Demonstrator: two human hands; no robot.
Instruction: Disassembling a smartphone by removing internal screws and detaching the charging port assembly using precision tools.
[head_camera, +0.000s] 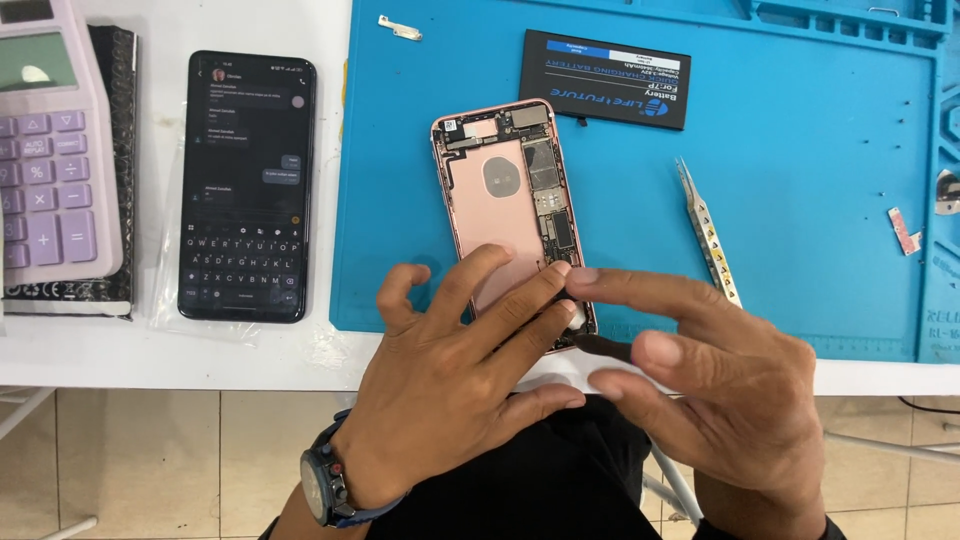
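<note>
Beyond the fingertips, on the blue mat (800, 200), lie a black battery (606, 78), tweezers (708, 232) to the right and a small metal bracket (400, 28) far up. Left of the hands sit a dark phone (247, 186) with a lit screen and a lilac calculator (52, 140). The left hand (450, 385) spreads open fingers on the lower end of the opened pink phone (510, 200). The right hand (720, 380), fingers loosely extended, touches its bottom corner and grips a thin black tool (603, 347).
</note>
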